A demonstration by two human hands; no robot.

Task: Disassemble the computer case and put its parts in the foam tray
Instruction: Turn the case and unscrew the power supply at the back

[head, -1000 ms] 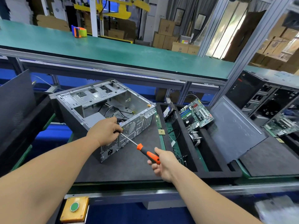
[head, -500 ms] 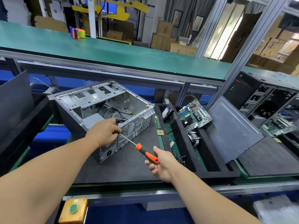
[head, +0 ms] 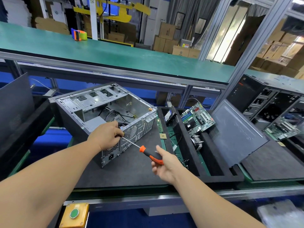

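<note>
The open grey computer case (head: 98,102) lies on the black foam tray (head: 131,168), rear panel toward me. My left hand (head: 105,134) grips the top edge of that rear panel, its fingertips curled down where the screwdriver tip meets the panel. My right hand (head: 164,165) holds the orange-and-black handle of the screwdriver (head: 150,155), with one finger lifted off it. The shaft runs up and left to the rear panel. Cables and a power supply remain inside the case.
The tray's right compartments hold a motherboard (head: 197,119), a hard drive (head: 169,115), a memory stick (head: 159,124), a CPU chip (head: 163,136) and a heatsink (head: 197,142). A side panel (head: 236,132) leans at the right. Another case (head: 266,97) stands beyond it. A yellow button box (head: 74,214) sits below the bench edge.
The screwdriver stays against the rear panel. My right hand has loosened on the handle, with one finger now lifted. My left hand holds its place.
</note>
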